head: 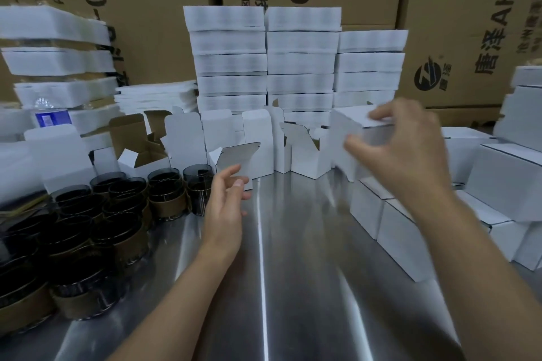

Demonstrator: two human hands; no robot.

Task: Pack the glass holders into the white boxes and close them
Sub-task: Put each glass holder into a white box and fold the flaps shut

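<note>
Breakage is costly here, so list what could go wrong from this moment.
1. The right hand grips a white box in mid-air, blurred with motion; it could slip, or swing into the open boxes beside it.
2. The glass holders stand crowded and touching; the left hand, reaching in, might knock them together.
3. The closed boxes are piled close by the right forearm, which might brush them over.

The white box (347,138) in the right hand (404,152) is smeared by motion, and the fingers (381,115) cover its top edge, so its lid cannot be judged. The glass holders (88,231) at the left are cut by the picture's edge. A bottle (51,117) stands half hidden behind a white flap (55,148). The print on the cartons (469,23) is cut off above.
</note>
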